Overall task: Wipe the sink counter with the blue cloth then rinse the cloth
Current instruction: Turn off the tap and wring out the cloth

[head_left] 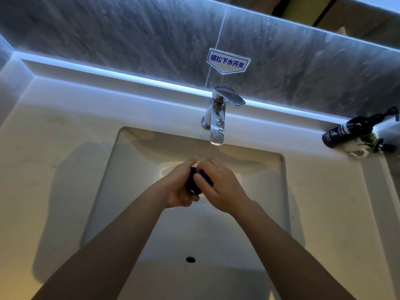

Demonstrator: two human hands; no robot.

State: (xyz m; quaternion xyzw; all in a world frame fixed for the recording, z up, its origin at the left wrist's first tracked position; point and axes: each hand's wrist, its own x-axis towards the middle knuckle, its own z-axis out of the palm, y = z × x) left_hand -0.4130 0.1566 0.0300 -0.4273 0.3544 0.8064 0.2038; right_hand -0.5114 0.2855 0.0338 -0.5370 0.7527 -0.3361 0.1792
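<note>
The dark blue cloth (pixel 193 184) is bunched into a tight wad over the middle of the white sink basin (pixel 134 165). My left hand (pixel 179 187) grips it from the left and my right hand (pixel 218 187) grips it from the right, both closed around it so only a small part shows. The chrome faucet (pixel 217 120) stands behind the basin, its spout just beyond my hands. I see no clear stream of water. The pale sink counter (pixel 43 148) spreads to both sides of the basin.
A dark pump bottle (pixel 346 133) lies at the back right of the counter beside a white and green item (pixel 361 146). A blue-lettered sign (pixel 228 61) hangs on the grey tiled wall. The overflow hole (pixel 190 259) shows on the basin's near wall.
</note>
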